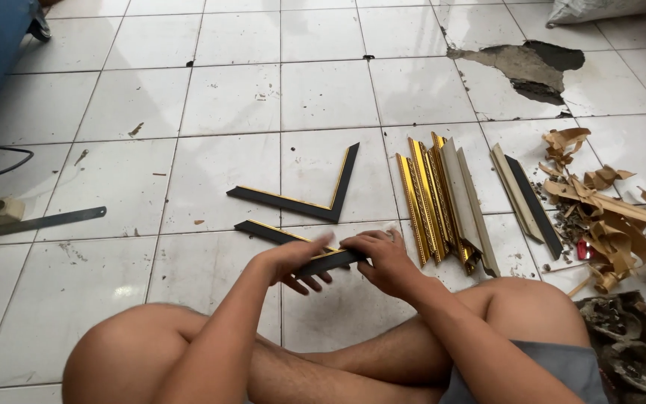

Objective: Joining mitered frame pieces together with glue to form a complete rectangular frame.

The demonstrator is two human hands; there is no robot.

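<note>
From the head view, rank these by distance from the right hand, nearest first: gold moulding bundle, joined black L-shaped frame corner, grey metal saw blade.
From the right hand:
1. Gold moulding bundle, just to its right.
2. Joined black L-shaped frame corner, ahead on the tiles.
3. Grey metal saw blade, far left.

Framing workshop floor; cut frame mouldings [443, 198], scrap pile [607, 217], saw blade [35, 223] on cracked tiles [521, 71].
</note>
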